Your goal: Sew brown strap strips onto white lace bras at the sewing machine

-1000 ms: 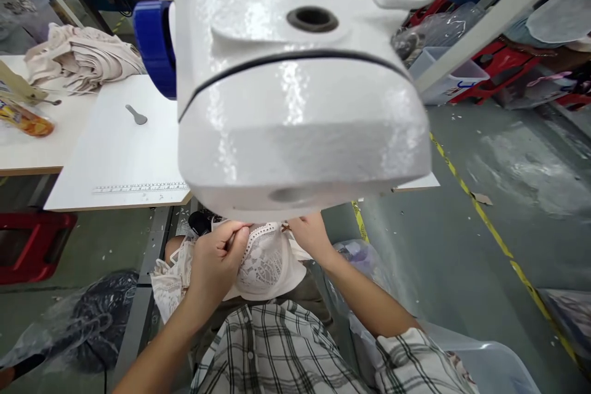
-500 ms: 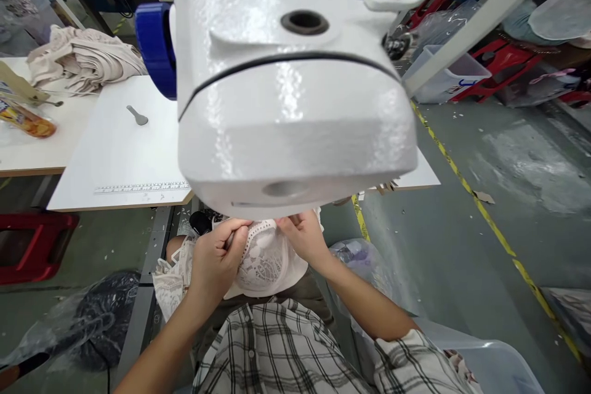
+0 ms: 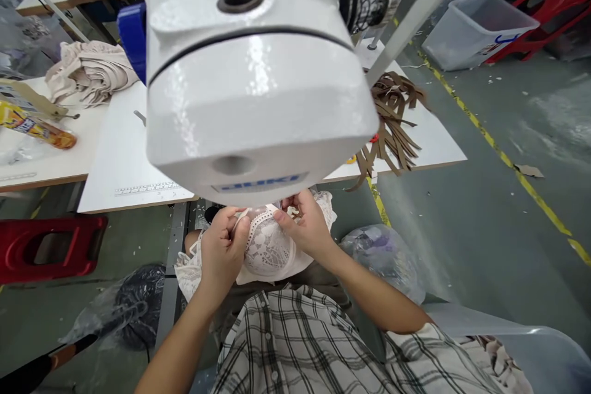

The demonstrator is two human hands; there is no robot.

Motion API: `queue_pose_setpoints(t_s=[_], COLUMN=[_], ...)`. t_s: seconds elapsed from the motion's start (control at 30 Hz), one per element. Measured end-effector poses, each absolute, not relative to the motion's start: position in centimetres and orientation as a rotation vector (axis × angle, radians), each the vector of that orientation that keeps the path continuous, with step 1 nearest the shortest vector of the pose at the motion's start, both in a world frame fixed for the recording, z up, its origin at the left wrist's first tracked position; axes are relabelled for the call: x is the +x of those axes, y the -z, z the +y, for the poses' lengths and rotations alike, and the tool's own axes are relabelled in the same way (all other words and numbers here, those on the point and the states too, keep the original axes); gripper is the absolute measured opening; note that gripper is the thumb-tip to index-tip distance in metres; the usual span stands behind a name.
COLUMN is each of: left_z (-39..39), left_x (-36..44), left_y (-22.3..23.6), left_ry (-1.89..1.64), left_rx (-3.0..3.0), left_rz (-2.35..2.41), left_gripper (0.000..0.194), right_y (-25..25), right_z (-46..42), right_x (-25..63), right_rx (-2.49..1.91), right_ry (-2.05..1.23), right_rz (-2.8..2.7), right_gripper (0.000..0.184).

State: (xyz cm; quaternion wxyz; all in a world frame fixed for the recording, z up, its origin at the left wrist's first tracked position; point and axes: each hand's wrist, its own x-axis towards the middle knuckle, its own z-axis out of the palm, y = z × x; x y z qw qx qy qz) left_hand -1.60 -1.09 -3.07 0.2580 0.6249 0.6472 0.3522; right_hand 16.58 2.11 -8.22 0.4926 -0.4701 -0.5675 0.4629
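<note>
A white lace garment piece (image 3: 268, 249) lies in my lap just under the head of a white sewing machine (image 3: 249, 74). My left hand (image 3: 224, 249) pinches its upper left edge with the fingers closed on the lace trim. My right hand (image 3: 305, 225) grips the upper right edge, fingers curled on the fabric. The machine head hides the needle area and the top of the piece. More lace (image 3: 187, 271) hangs down to the left of my left hand.
The white machine table (image 3: 120, 154) has a printed ruler along its front edge. Brown strips (image 3: 392, 123) lie at its right end. Folded beige fabric (image 3: 87, 71) sits on a table far left. A red stool (image 3: 46, 246), plastic bags (image 3: 383, 255) and a bin (image 3: 478, 31) stand on the floor.
My view has tilted and shifted, so the machine head sits further left and the brown strips now show. My right hand has moved inward onto the lace piece, closer to my left hand.
</note>
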Motion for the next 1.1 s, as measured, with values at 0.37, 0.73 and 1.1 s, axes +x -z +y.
queue_pose_setpoints(t_s=[0.37,0.73,1.1], left_z=[-4.3,-5.0,-5.2], left_x=[0.6,2.2,2.4], left_y=[4.1,4.4,3.9], left_ry=[-0.936,-0.87,-0.836], left_rx=[1.632,1.287,1.224], left_rz=[1.535,1.297,1.343], left_gripper=[0.017,0.02,0.02], right_y=[7.7,7.5,7.2], right_z=[-2.1,-4.9,-5.4], right_x=[17.9,19.4,19.6], right_rx=[-1.002,-1.041,-1.109], right_ry=[-1.607,-1.618,-1.6], right_rz=[-1.023,-1.072,-1.108], right_gripper=[0.021,0.018,0.023])
